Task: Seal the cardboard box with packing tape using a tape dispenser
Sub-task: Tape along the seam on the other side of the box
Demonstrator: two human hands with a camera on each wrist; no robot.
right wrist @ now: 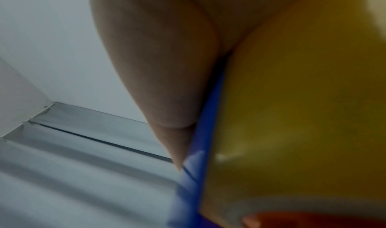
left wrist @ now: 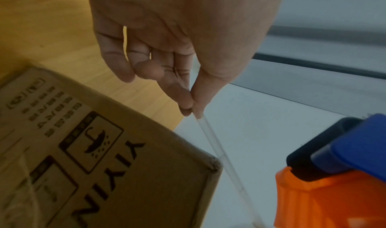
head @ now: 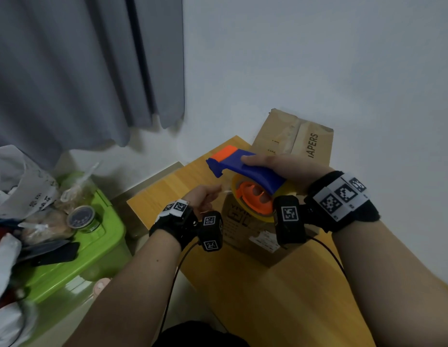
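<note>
My right hand grips a blue and orange tape dispenser with a yellowish tape roll, held in the air above a small cardboard box on the wooden table. My left hand pinches the free end of clear tape between thumb and forefinger, just left of the dispenser. In the left wrist view the tape strip runs from the fingertips down past the box corner, beside the dispenser. The right wrist view shows only my thumb, the blue frame and the roll.
A flattened cardboard box leans against the white wall behind the table. A green plastic bin with jars, bags and a dark pouch on it stands left of the table. A grey curtain hangs at the left.
</note>
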